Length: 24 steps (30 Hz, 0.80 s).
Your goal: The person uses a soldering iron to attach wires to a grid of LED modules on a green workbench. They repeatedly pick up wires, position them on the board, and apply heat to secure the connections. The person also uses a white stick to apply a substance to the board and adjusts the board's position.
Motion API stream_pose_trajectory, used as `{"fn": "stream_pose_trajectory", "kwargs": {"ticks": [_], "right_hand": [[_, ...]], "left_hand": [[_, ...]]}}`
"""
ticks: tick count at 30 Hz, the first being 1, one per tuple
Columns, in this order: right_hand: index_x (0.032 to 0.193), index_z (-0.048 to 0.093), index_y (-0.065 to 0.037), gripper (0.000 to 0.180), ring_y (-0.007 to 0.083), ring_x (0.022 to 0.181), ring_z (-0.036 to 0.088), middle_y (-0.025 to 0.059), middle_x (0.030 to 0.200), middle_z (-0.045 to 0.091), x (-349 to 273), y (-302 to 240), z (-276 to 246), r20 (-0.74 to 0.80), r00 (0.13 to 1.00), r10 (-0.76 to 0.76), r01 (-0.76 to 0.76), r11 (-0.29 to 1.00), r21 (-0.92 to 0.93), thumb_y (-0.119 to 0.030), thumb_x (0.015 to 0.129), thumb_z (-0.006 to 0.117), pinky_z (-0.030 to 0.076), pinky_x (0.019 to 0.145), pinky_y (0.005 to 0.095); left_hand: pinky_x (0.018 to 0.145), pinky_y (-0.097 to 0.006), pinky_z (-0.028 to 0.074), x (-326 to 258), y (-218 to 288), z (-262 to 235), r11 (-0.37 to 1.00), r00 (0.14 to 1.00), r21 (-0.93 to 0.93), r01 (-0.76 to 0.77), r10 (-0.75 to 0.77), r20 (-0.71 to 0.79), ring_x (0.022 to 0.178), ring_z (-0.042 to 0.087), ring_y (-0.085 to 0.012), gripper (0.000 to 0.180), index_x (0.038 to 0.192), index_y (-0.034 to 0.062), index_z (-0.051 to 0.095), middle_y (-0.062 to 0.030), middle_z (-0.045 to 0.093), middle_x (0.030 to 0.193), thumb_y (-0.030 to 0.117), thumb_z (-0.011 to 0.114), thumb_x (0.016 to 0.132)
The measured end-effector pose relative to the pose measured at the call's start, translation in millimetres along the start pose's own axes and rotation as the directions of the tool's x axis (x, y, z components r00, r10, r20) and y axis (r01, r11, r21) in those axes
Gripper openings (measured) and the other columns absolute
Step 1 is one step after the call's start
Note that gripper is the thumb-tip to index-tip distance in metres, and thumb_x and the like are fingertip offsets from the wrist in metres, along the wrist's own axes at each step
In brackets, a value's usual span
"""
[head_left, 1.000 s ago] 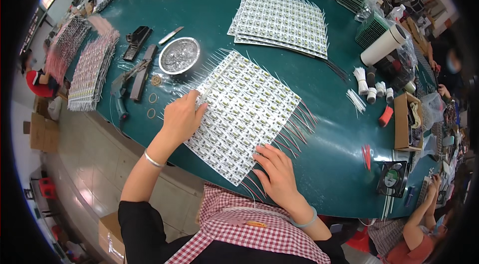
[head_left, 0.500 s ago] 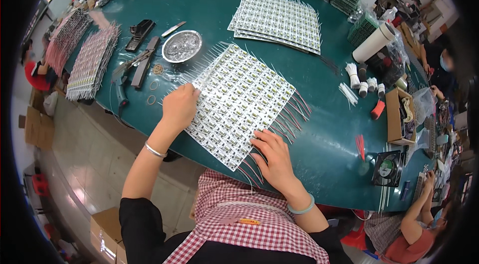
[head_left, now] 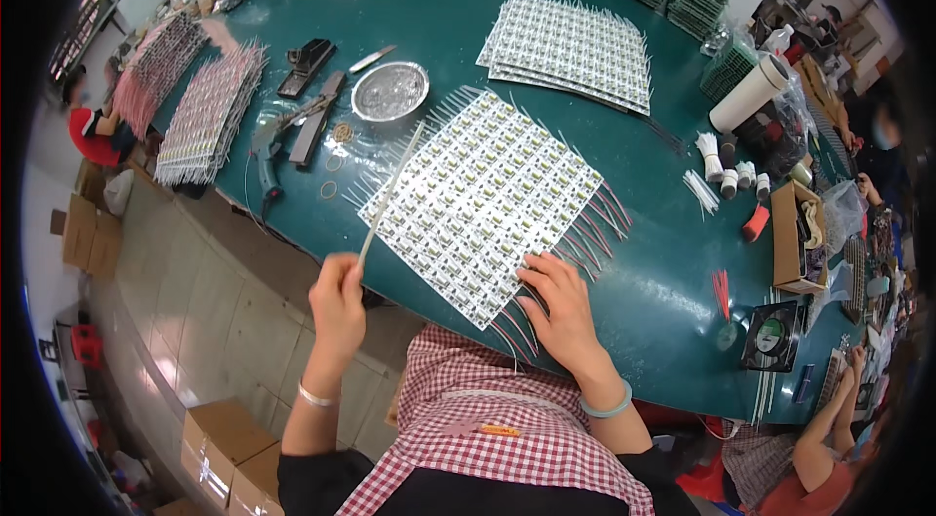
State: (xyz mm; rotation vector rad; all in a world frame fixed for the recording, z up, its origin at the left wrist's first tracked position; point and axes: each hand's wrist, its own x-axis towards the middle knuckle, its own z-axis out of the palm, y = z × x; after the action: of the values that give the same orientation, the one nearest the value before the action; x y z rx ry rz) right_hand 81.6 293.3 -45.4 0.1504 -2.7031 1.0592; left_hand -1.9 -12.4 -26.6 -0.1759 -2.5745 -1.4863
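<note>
L hand [head_left: 337, 299] is closed in a pinch round the near end of a thin pale strip [head_left: 392, 192], w/ thumb and fingers wrapped on it; the strip's long axis runs up and away from the grip, slightly to the right, its far end over the near-left edge of the white panel of small boards [head_left: 483, 194]. Can't tell if that far end touches the panel or floats just above it. R hand [head_left: 561, 306] lies flat, fingers spread, not gripping anything, pressing on the panel's near corner where the red and white leads stick out. So the panel sits ahead and to the right of the L grip, directly under and beyond the R hand; R hand is the one on it, L is off the table [head_left: 643, 272] edge, over the floor. Beyond the strip's tip, a round metal dish [head_left: 390, 91] and a dark tool [head_left: 317, 118], both apart from it. Hard to make out: what the strip is made of, the parts on the boards, and the R fingertips among the leads.
</note>
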Motion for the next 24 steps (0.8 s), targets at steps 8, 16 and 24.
{"fn": "stream_pose_trajectory", "kwargs": {"ticks": [8,16,24], "right_hand": [[0.126,0.063,-0.006,0.037,0.0346,0.136,0.048,0.0108,0.140,0.057,-1,-1,0,0.022,0.999,-0.023,0.025,0.998,-0.065,-0.007,0.089,0.070,0.039,0.108,0.0479],[0.128,0.063,-0.005,0.039,0.0344,0.138,0.047,0.0111,0.141,0.057,-5,-1,6,-0.009,0.999,-0.039,0.038,0.996,-0.077,-0.007,0.090,0.070,0.038,0.110,0.0475],[0.127,0.064,-0.006,0.038,0.0333,0.139,0.047,0.0107,0.142,0.057,-6,0,6,-0.019,0.999,-0.030,0.029,0.997,-0.069,-0.008,0.089,0.071,0.038,0.110,0.0470]], "left_hand": [[0.052,-0.025,0.035,-151,-14,-41,0.940,0.943,0.078,0.332,-0.334,0.005,0.060,0.042,-0.0044,0.013,0.092,-0.0043,0.069,0.0008,0.054,0.066,0.008,0.066,0.098],[0.051,-0.030,0.038,-162,1,-36,0.961,0.967,0.179,0.213,-0.233,0.099,0.053,0.048,-0.0136,0.013,0.089,-0.0030,0.070,-0.0099,0.058,0.065,0.008,0.069,0.095],[0.052,-0.033,0.042,-149,6,-35,0.967,0.984,0.222,0.122,-0.147,0.098,0.054,0.056,-0.0207,0.011,0.088,-0.0032,0.070,-0.0136,0.063,0.068,0.007,0.069,0.094]]}}
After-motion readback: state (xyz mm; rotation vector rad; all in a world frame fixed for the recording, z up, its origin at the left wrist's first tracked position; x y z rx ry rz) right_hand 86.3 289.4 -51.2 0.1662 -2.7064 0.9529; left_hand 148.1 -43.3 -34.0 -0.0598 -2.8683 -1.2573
